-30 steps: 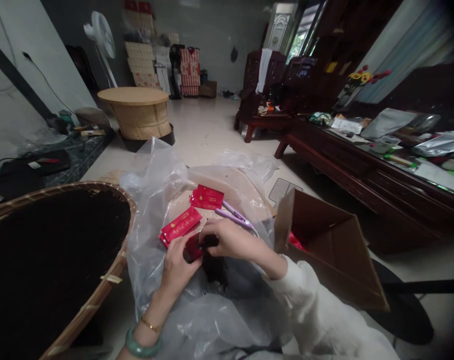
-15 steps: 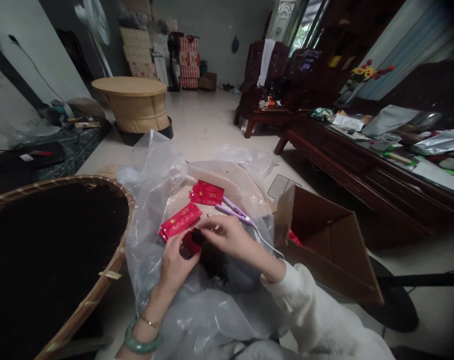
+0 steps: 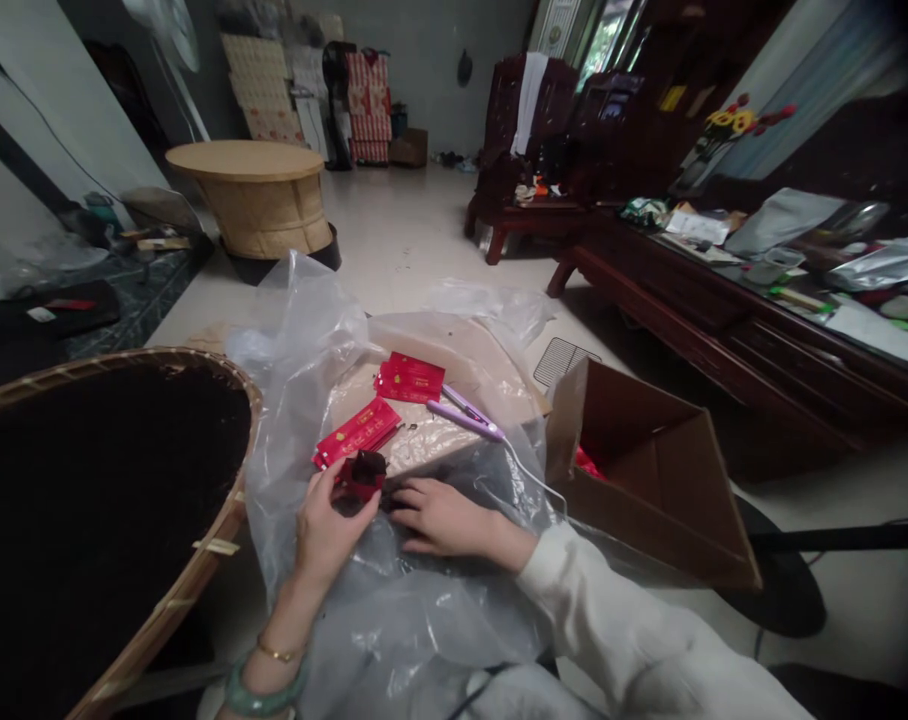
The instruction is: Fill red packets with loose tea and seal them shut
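My left hand (image 3: 326, 525) holds a small red packet (image 3: 364, 476) open and upright over a clear plastic sheet (image 3: 394, 610). My right hand (image 3: 439, 517) lies beside it, fingers curled down into dark loose tea on the plastic. Two stacks of flat red packets (image 3: 358, 432) (image 3: 410, 378) lie just beyond on a paper-covered board. A purple handheld sealer (image 3: 465, 415) with a white cord rests next to them.
A wide woven bamboo tray (image 3: 221, 520) of dark tea fills the left. An open cardboard box (image 3: 649, 480) stands at the right. A long dark wooden table (image 3: 724, 330) with clutter runs along the right. A round bamboo stand (image 3: 263, 205) sits farther back.
My right hand has dropped from the packet's mouth down to the tea on the plastic. My left hand has lifted the packet more upright. The view tilted down slightly.
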The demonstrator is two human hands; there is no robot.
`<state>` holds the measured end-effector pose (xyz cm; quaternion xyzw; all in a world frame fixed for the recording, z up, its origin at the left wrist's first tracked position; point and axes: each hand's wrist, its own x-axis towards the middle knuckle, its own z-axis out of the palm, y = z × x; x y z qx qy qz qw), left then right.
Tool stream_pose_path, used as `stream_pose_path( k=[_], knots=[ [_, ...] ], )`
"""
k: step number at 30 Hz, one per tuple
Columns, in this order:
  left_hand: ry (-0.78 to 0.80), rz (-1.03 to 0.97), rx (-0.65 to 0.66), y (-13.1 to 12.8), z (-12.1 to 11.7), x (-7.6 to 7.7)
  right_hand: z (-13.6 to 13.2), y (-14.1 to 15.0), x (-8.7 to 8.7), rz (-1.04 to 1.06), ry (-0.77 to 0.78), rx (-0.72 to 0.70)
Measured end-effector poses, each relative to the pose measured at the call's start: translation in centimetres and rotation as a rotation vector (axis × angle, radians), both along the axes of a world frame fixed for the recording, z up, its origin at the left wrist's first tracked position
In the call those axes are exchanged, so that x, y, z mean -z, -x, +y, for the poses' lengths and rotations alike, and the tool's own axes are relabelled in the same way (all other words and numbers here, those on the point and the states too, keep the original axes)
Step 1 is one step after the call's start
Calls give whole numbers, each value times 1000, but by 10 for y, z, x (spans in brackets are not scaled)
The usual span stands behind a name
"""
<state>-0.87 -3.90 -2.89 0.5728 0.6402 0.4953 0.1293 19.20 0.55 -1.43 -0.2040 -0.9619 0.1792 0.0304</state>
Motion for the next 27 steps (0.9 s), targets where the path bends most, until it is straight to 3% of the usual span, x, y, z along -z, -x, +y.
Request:
stream_pose_path(
  k=[2,5,13,21,24,27],
  knots=[
    [-7,10,-3,0,0,-1,-4,-14,-5,-33,44,14],
    [-21,17,11,-2,-1,-1,-7,-22,-3,-104,40,176],
    [-13,25,25,-3,-3,1,-12,12,8,-156,96,275],
    [-13,40,57,-4,-2,0,-14,21,10,-168,108,382],
    [-25,64,63,-4,-2,-3,-10,18,14,-52,143,414],
    [-57,87,79,-4,-2,-4,-2,7,13,212,274,490]
  ],
)
